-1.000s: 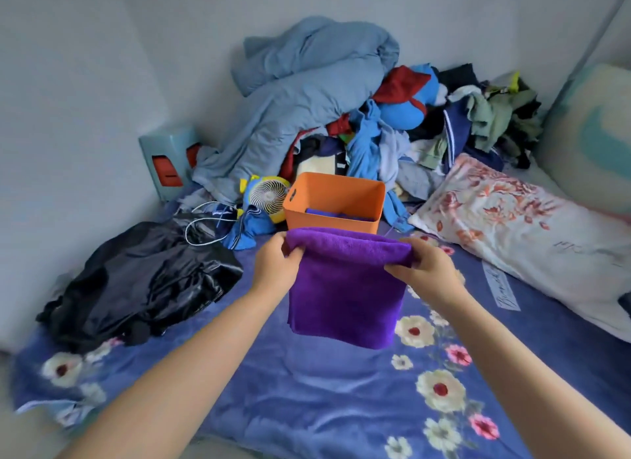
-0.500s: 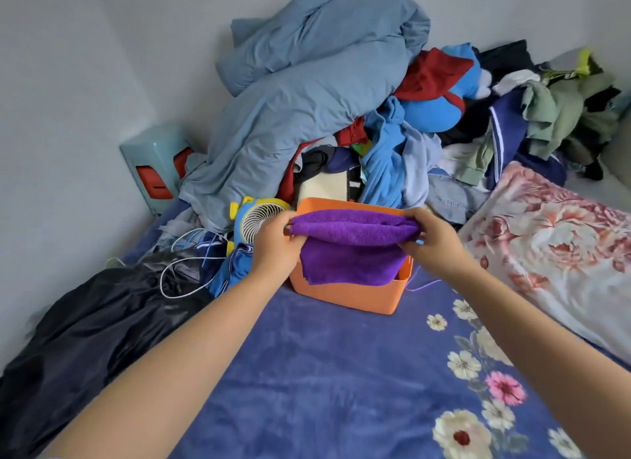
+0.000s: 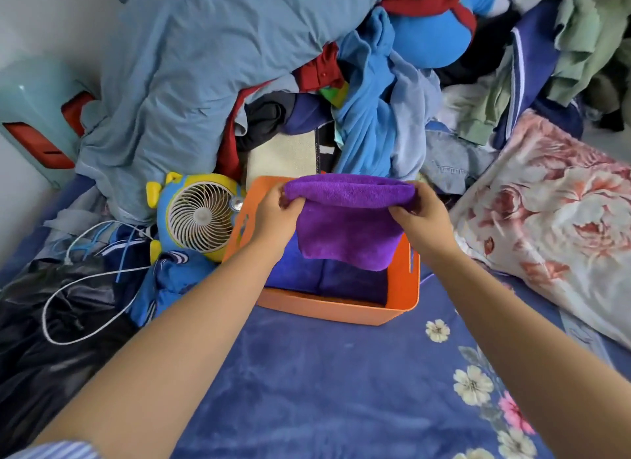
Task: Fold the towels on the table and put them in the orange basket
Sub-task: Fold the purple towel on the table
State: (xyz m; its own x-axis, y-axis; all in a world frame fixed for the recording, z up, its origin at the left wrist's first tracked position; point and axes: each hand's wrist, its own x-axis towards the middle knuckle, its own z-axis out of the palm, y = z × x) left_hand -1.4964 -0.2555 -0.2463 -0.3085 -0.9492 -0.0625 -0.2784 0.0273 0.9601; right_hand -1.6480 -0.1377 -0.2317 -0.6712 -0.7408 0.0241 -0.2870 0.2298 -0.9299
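Note:
A folded purple towel [image 3: 348, 226] hangs over the open top of the orange basket [image 3: 338, 308]. My left hand [image 3: 273, 216] grips its upper left corner and my right hand [image 3: 421, 219] grips its upper right corner. The towel's lower edge dips inside the basket. On the basket's floor lies a folded blue-purple towel [image 3: 327, 277], partly hidden by the hanging one.
The basket stands on a blue flowered bedspread [image 3: 324, 390]. A small yellow and blue fan [image 3: 198, 216] with white cords sits to its left, black fabric [image 3: 51, 322] beyond. A large clothes pile [image 3: 307, 82] rises behind; a floral pillow [image 3: 553, 219] lies to the right.
Both hands carried the purple towel forward from over the bedspread to above the basket. Its lower edge now hangs inside the basket. The view has moved closer.

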